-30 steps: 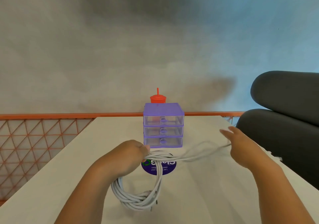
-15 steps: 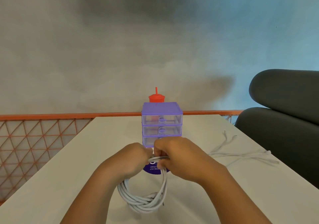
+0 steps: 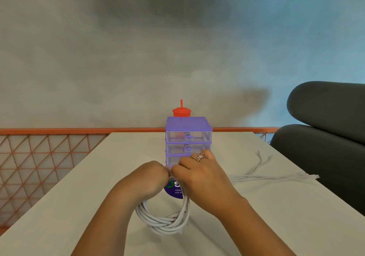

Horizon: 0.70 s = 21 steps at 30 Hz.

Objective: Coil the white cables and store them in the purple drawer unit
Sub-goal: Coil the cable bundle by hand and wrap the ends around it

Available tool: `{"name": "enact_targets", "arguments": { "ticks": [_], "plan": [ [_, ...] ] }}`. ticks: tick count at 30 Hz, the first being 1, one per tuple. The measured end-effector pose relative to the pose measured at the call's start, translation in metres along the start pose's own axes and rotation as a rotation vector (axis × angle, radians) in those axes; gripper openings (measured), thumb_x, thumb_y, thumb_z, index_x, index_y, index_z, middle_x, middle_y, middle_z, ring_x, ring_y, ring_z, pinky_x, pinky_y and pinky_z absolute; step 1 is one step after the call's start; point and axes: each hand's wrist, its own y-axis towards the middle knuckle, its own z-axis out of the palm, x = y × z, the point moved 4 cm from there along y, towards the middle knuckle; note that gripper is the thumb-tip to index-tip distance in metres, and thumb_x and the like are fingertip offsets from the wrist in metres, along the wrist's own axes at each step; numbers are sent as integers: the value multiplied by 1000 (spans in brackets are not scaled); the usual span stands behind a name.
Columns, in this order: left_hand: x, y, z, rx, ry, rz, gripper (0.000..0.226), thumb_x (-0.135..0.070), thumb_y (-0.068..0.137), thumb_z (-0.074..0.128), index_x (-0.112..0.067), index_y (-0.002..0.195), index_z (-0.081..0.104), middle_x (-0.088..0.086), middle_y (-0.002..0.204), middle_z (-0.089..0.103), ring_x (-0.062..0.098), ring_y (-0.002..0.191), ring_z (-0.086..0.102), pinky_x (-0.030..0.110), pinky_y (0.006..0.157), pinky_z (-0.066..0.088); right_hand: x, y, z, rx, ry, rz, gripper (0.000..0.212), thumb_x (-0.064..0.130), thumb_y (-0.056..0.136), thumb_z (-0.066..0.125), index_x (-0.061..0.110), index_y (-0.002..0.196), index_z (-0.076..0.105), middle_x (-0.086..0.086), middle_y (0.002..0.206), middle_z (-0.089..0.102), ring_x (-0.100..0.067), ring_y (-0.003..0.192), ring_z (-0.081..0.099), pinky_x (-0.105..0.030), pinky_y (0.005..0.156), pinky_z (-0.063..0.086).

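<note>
At left-centre over the table (image 3: 79, 206), left hand (image 3: 150, 178) is curled tight round the top of the white cable coil (image 3: 164, 222), with the loop hanging below the wrist. Purple drawer unit (image 3: 188, 137) stands just behind both hands, its top two drawers closed, and a red cup (image 3: 181, 112) sits behind it. Right hand (image 3: 199, 174) butts against the left, fingers curled onto the same bundle; loose cables (image 3: 266, 176) lie further right on the table, apart from the coil.
</note>
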Motion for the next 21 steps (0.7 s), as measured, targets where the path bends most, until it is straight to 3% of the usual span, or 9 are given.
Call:
{"name": "enact_targets", "arguments": {
  "ticks": [2, 4, 6, 8, 13, 16, 21],
  "plan": [
    [0, 2, 3, 15, 34, 6, 32, -10, 97, 33, -15, 65, 40, 0, 61, 35, 11, 50, 30, 15, 42, 26, -1, 1, -1, 56, 64, -1, 27, 16, 55, 82, 20, 73, 62, 4, 62, 58, -17, 52, 55, -22, 53, 46],
    [-1, 4, 4, 46, 40, 18, 31, -15, 98, 33, -13, 71, 47, 0, 62, 36, 10, 51, 31, 15, 45, 27, -1, 2, -3, 159, 144, 38, 11, 15, 69, 71, 16, 78, 66, 0, 72, 61, -20, 61, 59, -26, 51, 49],
    [-2, 2, 6, 82, 65, 36, 35, -13, 98, 32, -15, 65, 42, 0, 61, 35, 10, 51, 29, 17, 45, 24, -6, 0, 0, 293, 178, 102, 17, 19, 84, 60, 17, 101, 62, -2, 94, 60, -22, 83, 58, -34, 67, 51],
    [-2, 2, 8, 99, 82, 44, 36, -12, 98, 31, -17, 63, 39, 0, 61, 34, 10, 51, 27, 17, 44, 23, -8, -3, 3, 375, 210, 116, 21, 21, 88, 57, 21, 108, 55, -1, 104, 55, -21, 92, 54, -38, 76, 50],
    [5, 14, 11, 34, 29, 11, 25, -26, 99, 32, -12, 91, 51, -4, 67, 44, 7, 56, 40, 17, 53, 35, -11, -2, 2, 345, 243, 129, 15, 16, 84, 62, 19, 98, 61, -2, 96, 58, -22, 86, 55, -36, 72, 49],
    [4, 18, 13, 31, 76, 33, 29, -28, 100, 28, -9, 92, 48, -4, 66, 42, 6, 55, 38, 16, 52, 34, -15, -1, 0, 259, 241, 91, 17, 5, 80, 60, 14, 91, 70, -6, 89, 62, -27, 79, 57, -32, 62, 44],
    [2, 22, 19, 8, 69, 75, 30, -30, 100, 29, -8, 92, 48, -3, 67, 41, 15, 65, 45, 17, 55, 34, -24, -6, -2, 271, 314, 164, 24, 13, 86, 54, 21, 102, 71, 1, 96, 63, -18, 84, 56, -29, 69, 47]
  ]
}}
